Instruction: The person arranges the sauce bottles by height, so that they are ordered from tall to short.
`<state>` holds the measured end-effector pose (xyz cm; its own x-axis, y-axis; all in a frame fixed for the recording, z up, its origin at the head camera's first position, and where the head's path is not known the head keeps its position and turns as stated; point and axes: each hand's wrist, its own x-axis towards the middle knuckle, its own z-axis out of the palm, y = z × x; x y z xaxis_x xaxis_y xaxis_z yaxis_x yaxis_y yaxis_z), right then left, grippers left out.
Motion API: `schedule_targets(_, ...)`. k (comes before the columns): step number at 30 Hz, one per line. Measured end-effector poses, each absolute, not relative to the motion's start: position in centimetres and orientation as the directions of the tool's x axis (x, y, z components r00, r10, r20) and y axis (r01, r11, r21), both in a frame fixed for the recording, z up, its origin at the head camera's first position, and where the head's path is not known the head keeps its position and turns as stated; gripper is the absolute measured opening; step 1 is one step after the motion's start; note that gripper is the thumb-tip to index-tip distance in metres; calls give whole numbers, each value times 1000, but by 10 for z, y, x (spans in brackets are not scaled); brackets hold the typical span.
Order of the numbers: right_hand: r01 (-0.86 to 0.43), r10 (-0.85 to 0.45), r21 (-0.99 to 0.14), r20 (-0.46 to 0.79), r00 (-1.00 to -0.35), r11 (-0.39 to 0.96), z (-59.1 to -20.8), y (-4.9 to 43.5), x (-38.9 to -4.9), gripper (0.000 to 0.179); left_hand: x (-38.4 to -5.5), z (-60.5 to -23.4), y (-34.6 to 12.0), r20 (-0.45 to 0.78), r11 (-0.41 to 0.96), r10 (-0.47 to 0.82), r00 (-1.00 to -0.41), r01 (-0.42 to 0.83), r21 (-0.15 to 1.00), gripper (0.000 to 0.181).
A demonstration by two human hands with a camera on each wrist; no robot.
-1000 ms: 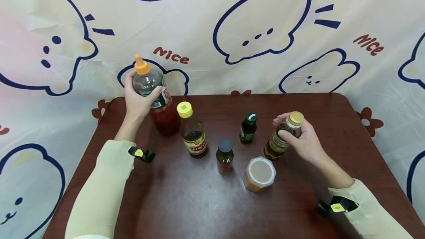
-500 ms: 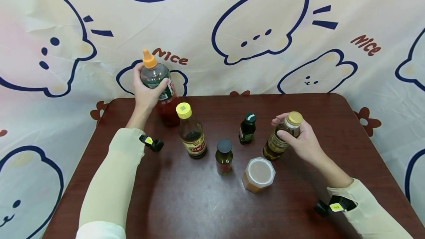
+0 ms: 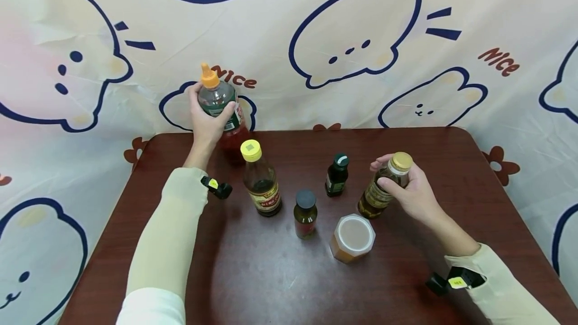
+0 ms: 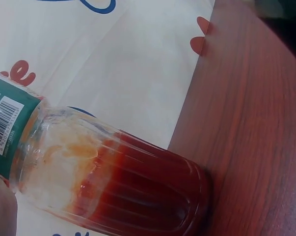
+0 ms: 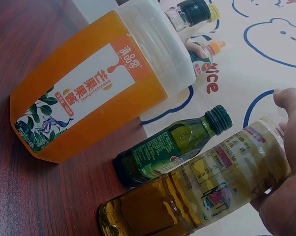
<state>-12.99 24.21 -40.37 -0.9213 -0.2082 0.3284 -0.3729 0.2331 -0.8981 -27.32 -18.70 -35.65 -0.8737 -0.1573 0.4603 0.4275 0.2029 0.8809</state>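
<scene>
My left hand (image 3: 208, 123) grips the upper part of a squeeze bottle of red sauce (image 3: 234, 145) with an orange nozzle cap, at the table's back left. In the left wrist view, the red sauce fills the lower part of the bottle (image 4: 138, 191), its base at the tabletop. On the right side, my right hand (image 3: 420, 195) holds a glass oil bottle (image 3: 377, 196) with a gold cap, fingers and thumb around its upper part. The right wrist view shows golden oil in this bottle (image 5: 221, 184), its base on the table.
Between the hands stand a yellow-capped sauce bottle (image 3: 265, 192), a small dark-capped bottle (image 3: 305, 217), a small green-capped bottle (image 3: 337, 177) and a jar with orange contents (image 3: 353, 237). A patterned cloth (image 3: 271, 99) hangs behind the brown table (image 3: 257, 275).
My left hand has carried the red sauce bottle rightward and toward the back edge, behind the yellow-capped bottle. The right hand and its oil bottle have stayed in place.
</scene>
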Motion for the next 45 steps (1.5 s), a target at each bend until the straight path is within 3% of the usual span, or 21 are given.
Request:
schedule_targets(23,-386,-210,-897,344,-915,217,-405,243,-129,34,-295,-380,-209,359,280,-97,-928,321,905,82)
schedule_targets(37,-394,-210,-890,351,-913,228,-404,243,-130,33,-260,-366,-226,468,311,-51,-883,431,847,69)
schedule_targets(45,-394,-210,-892,350,-913,224,-405,243,-130,33,-234,-369,-235,495,343,9,-869,467,815,79)
